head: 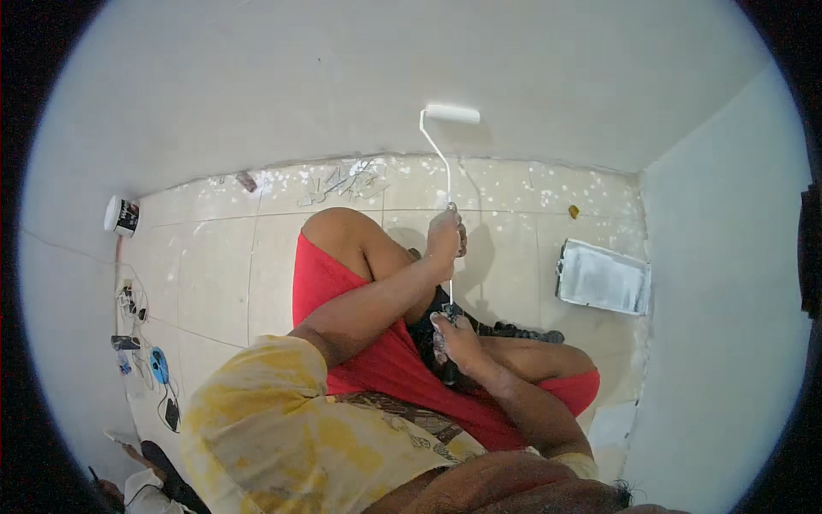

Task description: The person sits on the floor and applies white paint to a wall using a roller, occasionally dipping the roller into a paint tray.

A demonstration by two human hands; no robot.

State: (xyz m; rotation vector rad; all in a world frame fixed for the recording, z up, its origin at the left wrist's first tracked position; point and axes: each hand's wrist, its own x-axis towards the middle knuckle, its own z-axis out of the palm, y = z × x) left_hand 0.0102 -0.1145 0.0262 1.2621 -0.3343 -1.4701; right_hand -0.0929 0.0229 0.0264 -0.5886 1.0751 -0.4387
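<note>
A paint roller with a white sleeve (453, 114) appears in front of the white wall (289, 96), low down; whether it touches is hard to tell. Its bent wire frame (443, 160) runs back towards me. My left hand (445, 238) grips the wire frame partway along, above my crossed legs. Closer to my body, my right hand (457, 340) is closed around the roller's dark handle (452, 311), which the fingers partly hide. Both hands have whitish smears on them.
Right of me lies a paint tray (603, 276) coated white, beside the side wall (719, 289). Paint spots cover the tiled floor (205, 257) along the wall's foot. A paint bucket (122, 216), cables and a blue reel (159, 365) lie left. Another person (148, 482) is behind left.
</note>
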